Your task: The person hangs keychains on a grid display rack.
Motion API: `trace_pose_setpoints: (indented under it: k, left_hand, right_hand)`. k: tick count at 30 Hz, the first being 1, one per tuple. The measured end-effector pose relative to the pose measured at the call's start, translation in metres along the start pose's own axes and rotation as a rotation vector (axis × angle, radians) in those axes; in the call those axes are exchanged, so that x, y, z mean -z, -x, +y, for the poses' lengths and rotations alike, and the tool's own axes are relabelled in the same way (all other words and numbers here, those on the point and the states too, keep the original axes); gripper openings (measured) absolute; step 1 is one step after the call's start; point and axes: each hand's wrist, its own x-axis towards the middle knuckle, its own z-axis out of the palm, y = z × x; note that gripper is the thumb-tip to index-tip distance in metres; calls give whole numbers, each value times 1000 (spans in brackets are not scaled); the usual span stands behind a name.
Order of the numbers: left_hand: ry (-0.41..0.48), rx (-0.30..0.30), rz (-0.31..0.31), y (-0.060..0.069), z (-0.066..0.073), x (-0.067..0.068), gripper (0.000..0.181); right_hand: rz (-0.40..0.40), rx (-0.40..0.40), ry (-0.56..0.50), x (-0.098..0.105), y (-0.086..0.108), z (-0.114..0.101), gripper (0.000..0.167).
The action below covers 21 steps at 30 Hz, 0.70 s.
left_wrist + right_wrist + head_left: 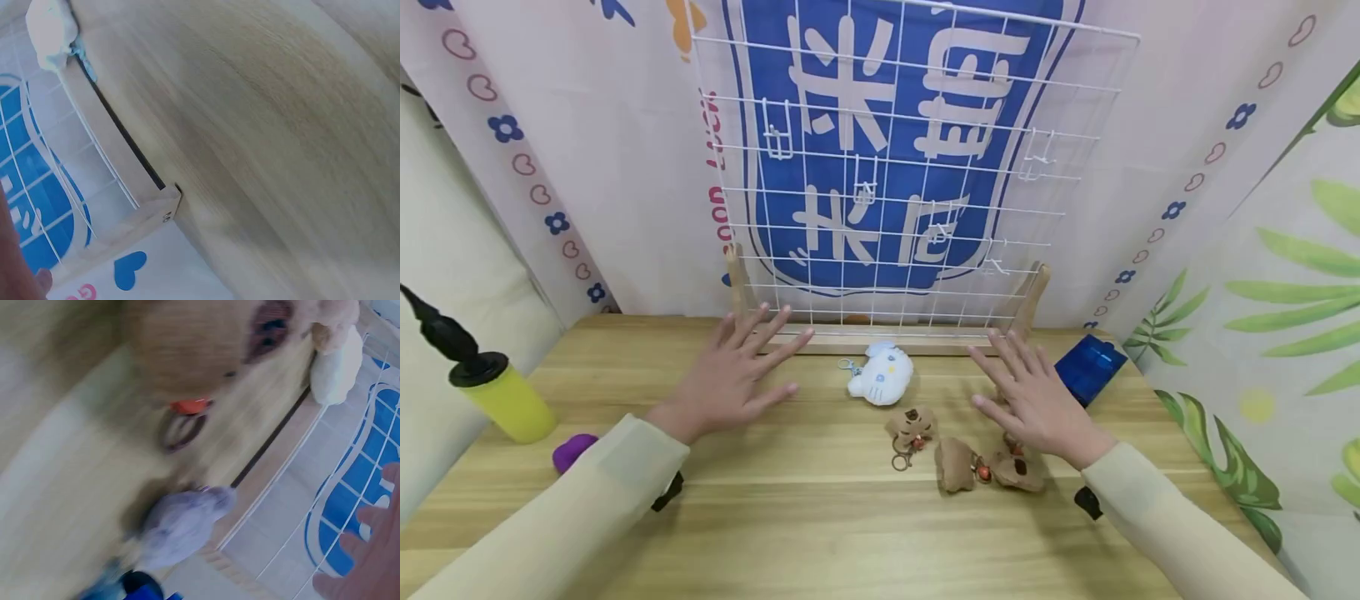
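Observation:
Both hands are held out with fingers spread, holding nothing. My left hand (730, 379) hovers over the table at the left foot of a white wire grid rack (880, 196). Between the hands lies a white plush cat keychain (883, 377), also in the left wrist view (51, 31). My right hand (1033, 404) is above several brown plush keychains (955, 465), partly covering them. One brown plush (194, 350) fills the top of the right wrist view, with a greyish plush (181, 528) lower down. That greyish one is hidden in the head view.
Small wire hooks (865, 192) hang on the grid, which stands in a wooden base (880, 343). A blue translucent object (1090, 368) lies at the right. On the left are a yellow pump (505, 404) with black nozzle and a purple object (574, 452).

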Motion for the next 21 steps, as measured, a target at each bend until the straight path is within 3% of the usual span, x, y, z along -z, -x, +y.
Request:
trace_pose_setpoints:
  k: [3,6,10,12,15,21]
  left_hand:
    - [92,42,65,-1,-4,4,70]
    - [217,118,171,-3,-8,8,70]
    - [383,268,308,-7,-13,11,67]
    - [468,341,334,-9,-16,12,67]
    - [607,436,306,-11,-20,13,70]
    - [850,585,138,-13,-27,8,79]
  right_hand:
    - [-12,68,-67,8,-9,-8,71]
    - [-6,130,-132,16,-19,-16,64]
    - [-23,187,-226,26,-32,-31,47]
    - [-69,212,-270,28,-38,-41,38]
    - [-140,276,-318,27,-46,-57,32]
    - [-243,404,-310,15,-60,-82,26]
